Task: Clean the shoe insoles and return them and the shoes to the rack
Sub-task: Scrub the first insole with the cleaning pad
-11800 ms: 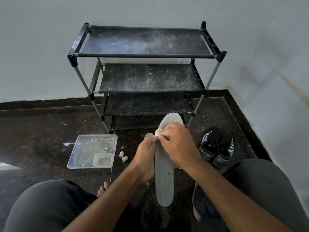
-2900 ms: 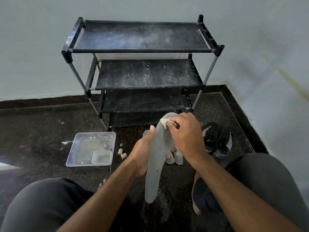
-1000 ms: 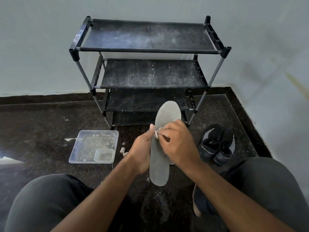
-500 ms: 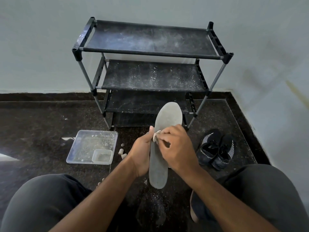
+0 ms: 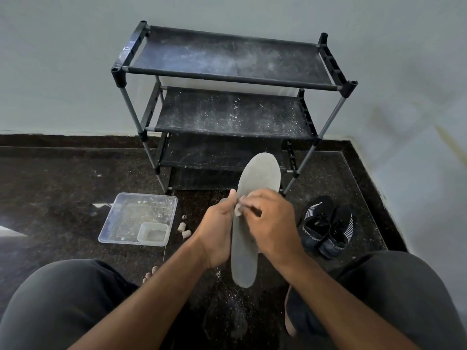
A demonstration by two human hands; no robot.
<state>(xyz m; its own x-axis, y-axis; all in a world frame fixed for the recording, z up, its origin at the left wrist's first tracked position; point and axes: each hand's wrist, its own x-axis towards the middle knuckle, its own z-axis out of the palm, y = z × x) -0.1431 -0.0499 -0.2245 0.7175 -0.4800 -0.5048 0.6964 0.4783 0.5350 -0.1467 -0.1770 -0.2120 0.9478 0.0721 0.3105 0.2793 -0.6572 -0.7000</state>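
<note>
Grey insole (image 5: pixel 255 198) is up in front of the rack (image 5: pixel 227 79), toe end overlapping its bottom shelf. Left hand (image 5: pixel 217 233) grips its left edge, right hand (image 5: pixel 271 223) pinches a small rag (image 5: pixel 238 209) against it. Black shoes (image 5: pixel 326 226) sit on the floor just right of the rack, side text reads "SPORT". Clear tray (image 5: pixel 121 213) is left of the rack's foot, open floor beyond it.
</note>
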